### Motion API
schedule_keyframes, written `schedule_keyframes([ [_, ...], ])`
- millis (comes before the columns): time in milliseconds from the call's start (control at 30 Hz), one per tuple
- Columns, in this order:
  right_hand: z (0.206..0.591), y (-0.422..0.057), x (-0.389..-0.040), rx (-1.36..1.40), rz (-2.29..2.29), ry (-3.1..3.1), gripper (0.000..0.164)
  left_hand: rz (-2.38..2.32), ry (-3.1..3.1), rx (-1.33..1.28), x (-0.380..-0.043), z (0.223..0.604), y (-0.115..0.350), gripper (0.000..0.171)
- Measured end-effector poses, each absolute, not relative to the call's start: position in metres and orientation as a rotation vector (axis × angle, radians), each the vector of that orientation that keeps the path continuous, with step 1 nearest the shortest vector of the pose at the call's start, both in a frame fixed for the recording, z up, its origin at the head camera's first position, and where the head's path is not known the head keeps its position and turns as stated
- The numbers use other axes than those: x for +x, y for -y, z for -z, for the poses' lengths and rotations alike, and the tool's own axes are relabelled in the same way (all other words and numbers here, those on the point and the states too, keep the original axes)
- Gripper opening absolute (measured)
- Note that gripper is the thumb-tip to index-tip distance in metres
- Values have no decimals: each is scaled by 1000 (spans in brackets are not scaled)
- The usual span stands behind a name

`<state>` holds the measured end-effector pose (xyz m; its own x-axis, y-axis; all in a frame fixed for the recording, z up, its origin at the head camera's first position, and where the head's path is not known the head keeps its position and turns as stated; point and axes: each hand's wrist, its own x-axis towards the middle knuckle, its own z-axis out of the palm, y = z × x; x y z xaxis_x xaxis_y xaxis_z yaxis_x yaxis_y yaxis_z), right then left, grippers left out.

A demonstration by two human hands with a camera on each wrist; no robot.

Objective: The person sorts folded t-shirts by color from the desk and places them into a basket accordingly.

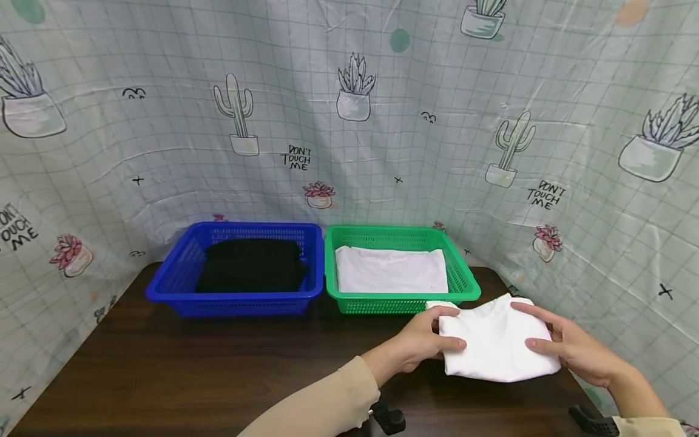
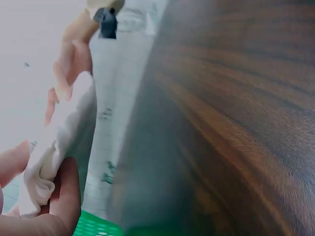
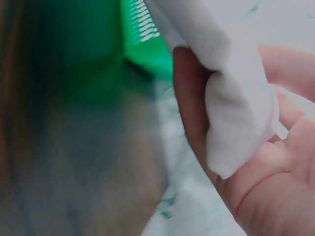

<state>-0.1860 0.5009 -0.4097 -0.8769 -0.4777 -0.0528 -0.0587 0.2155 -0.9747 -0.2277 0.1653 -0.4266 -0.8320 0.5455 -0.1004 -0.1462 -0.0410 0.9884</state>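
Observation:
A folded white cloth (image 1: 497,343) is held up above the right part of the table, just in front of the green basket. My left hand (image 1: 423,337) grips its left end, thumb on the near face and fingers behind. At the other end my right hand (image 1: 581,349) pinches the cloth between thumb and fingers. In the left wrist view the cloth (image 2: 64,132) appears edge-on, its layers bunched between thumb and fingers. The right wrist view shows the folded cloth corner (image 3: 236,118) inside the right hand. Whether it is a garment cannot be told.
A green basket (image 1: 404,303) at the back holds a folded white cloth (image 1: 390,273). Beside it on the left stands a blue basket (image 1: 235,303) with folded black cloth (image 1: 251,267) inside. The dark wooden table (image 1: 191,370) meets a patterned curtain (image 1: 371,158) behind and at the sides.

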Motion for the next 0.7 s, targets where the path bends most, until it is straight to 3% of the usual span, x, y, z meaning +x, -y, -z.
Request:
schedule_keyframes([
  [300,359,-470,-198,-619,1712,-2176,73,-1964,-1724,542,-232,389,-119,62],
  [700,343,-413,-266,-450,1680,-2404,76,-2016,-1816,532,-296,362,-69,72],
])
